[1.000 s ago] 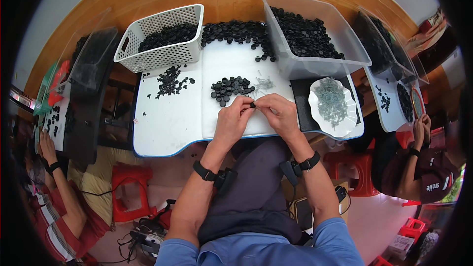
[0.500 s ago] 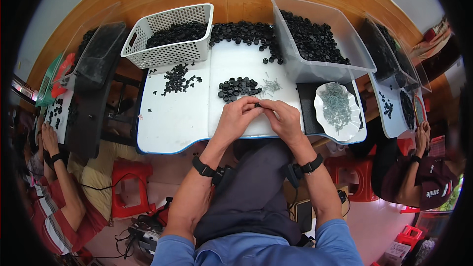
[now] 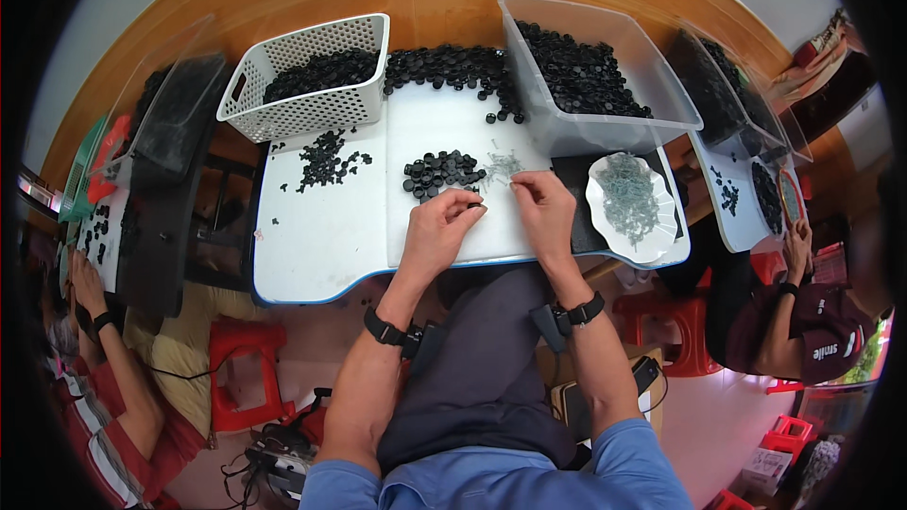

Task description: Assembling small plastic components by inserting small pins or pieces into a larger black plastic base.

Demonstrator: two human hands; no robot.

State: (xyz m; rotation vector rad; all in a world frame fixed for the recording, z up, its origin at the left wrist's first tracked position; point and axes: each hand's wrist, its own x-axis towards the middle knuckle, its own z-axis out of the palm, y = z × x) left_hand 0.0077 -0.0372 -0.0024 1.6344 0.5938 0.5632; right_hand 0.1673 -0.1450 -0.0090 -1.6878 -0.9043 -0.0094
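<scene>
My left hand (image 3: 437, 232) is closed in a pinch on a small black round plastic part (image 3: 474, 204), just above the white tabletop near its front edge. My right hand (image 3: 546, 217) is apart from it, thumb and fingertips together; whatever they hold is too small to make out. Right by those fingertips lies a small heap of thin silvery screws (image 3: 501, 166). Beyond my left hand is a pile of black round knob-like parts (image 3: 440, 172). A white scalloped plate (image 3: 669, 219) full of similar screws (image 3: 627, 191) stands to the right.
A white perforated basket (image 3: 312, 113) and a clear plastic bin (image 3: 605, 132), both holding black parts, stand at the back. More black parts (image 3: 444, 66) lie between them. Smaller black pieces (image 3: 329, 161) are scattered at left. Co-workers sit on either side, near red stools (image 3: 248, 373).
My hands have come apart: the right has moved off toward the loose screws, while the left keeps the black part. The whole view has shifted slightly.
</scene>
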